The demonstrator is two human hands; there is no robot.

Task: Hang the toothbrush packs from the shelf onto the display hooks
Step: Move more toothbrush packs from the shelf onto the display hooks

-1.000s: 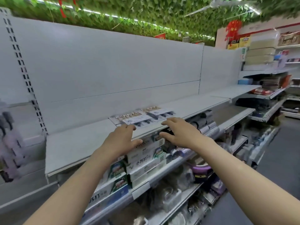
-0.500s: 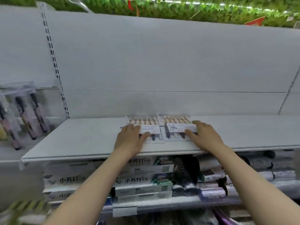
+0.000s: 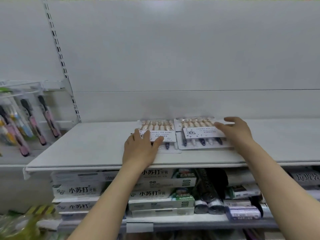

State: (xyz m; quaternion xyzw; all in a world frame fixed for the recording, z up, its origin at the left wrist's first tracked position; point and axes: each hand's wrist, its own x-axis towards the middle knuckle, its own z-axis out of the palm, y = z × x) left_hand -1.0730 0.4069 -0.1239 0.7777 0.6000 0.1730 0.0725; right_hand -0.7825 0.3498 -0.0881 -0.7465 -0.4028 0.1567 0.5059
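Two toothbrush packs (image 3: 201, 133) flat on shelf (image 3: 86, 146); both hands have advanced onto them. Left hand (image 3: 141, 148) and right hand (image 3: 237, 131) each rest on one pack, grip loose, unclosed. Lift pending.

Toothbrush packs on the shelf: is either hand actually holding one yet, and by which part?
Neither is lifted. The left hand lies flat on the left pack's near-left corner; the right hand rests on the right pack's right edge. Both packs lie flat on the shelf.
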